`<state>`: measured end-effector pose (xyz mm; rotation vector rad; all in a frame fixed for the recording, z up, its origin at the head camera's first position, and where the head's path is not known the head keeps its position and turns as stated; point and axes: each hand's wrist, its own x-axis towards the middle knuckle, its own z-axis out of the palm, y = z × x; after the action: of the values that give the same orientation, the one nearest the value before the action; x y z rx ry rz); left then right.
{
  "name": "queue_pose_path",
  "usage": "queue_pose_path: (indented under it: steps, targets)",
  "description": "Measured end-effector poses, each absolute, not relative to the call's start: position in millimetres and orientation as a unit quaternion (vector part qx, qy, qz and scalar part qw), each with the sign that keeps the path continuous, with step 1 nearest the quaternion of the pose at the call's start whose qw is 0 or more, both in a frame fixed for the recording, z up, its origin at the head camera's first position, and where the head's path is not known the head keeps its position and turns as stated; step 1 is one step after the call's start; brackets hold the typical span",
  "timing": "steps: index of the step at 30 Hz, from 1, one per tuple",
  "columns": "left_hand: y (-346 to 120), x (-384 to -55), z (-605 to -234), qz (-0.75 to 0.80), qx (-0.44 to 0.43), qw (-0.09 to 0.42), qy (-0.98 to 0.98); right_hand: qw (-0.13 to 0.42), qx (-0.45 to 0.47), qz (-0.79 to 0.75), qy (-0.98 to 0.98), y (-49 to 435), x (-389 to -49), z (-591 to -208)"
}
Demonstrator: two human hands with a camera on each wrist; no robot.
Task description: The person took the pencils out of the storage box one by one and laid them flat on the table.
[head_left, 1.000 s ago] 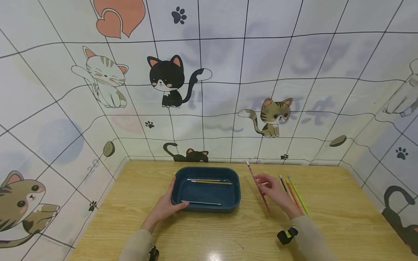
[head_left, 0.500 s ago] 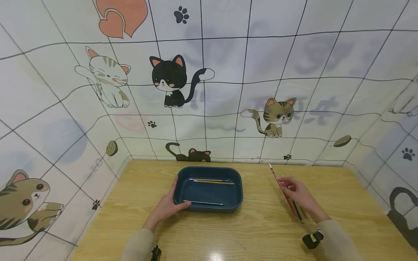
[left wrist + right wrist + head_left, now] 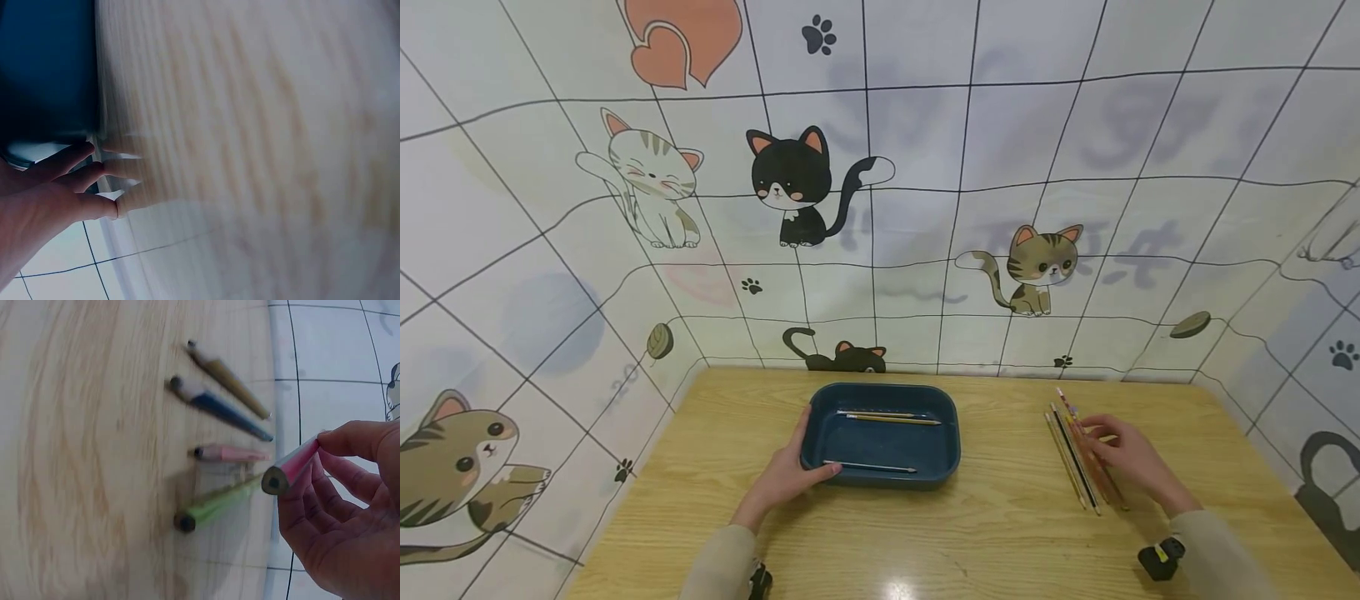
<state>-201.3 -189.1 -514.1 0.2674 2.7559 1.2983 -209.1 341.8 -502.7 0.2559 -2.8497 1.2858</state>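
Note:
My left hand (image 3: 781,482) rests at the left side of a dark blue rectangular dish (image 3: 895,483), thumb at the front rim. Its fingers (image 3: 78,178) lie fairly straight and spread by the wall in the left wrist view. Inside the dish lie a yellow pencil (image 3: 898,421), another thin pencil (image 3: 874,413) right behind it, and a grey pencil (image 3: 880,468) near the front. My right hand (image 3: 1123,454) pinches a pink pencil (image 3: 297,465) between thumb and fingers, its unsharpened-looking end toward the wrist camera. That pencil is over several others on the table.
In the right wrist view a yellow-brown pencil (image 3: 228,381), a dark blue one (image 3: 225,412), a pale pink one (image 3: 231,453) and a green one (image 3: 222,506) lie side by side. Behind the wooden table (image 3: 1000,483) hangs a cat-patterned cloth (image 3: 910,225).
My right hand has moved right with the pink pencil, from between the dish and the loose pencils to over those pencils. The left hand stays at the dish.

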Motion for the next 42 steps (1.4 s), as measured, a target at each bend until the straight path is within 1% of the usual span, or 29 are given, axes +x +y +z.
queue_pose_path:
  steps: [15,24,42]
  targets:
    - [-188.8,-201.1,-514.4,0.43,0.085,0.042,0.898,0.011,0.051,0.336,-0.94,369.3,-209.8,-521.9]
    - [-188.6,-201.3,-514.3,0.431,0.082,0.043,0.898,0.031,0.053,0.314,-0.947,371.9,-213.7,-527.1]
    - [-188.6,-200.8,-514.1,0.435,0.085,0.042,0.896,0.025,0.025,0.298,-0.954,370.7,-215.6,-526.5]
